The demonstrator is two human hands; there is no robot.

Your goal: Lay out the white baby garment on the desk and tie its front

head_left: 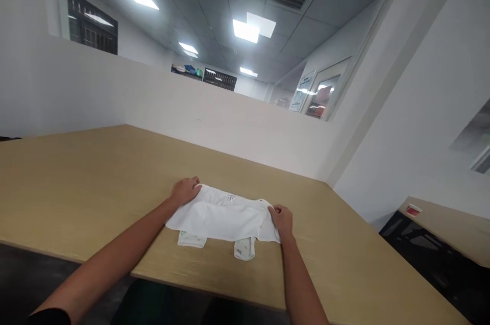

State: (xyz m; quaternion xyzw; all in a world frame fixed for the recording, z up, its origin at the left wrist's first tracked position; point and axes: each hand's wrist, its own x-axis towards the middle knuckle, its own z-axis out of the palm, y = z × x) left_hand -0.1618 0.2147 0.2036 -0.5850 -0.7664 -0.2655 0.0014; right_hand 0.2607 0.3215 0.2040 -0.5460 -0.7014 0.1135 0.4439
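We see the counter (115,182) spread wide, its far edge against the low wall (229,126). The white garment (225,218) lies on it, nearer the near edge than the far corners. We judge it light, soft and limp, hardly slippery or fragile, best held by two opposite corners so that it doesn't sag. Our left hand (186,191) pinches its far left corner; the fingers of our right hand (282,219) close on its right edge. Two patterned flaps (192,240) stick out towards the near edge; a small print (230,198) marks the far side.
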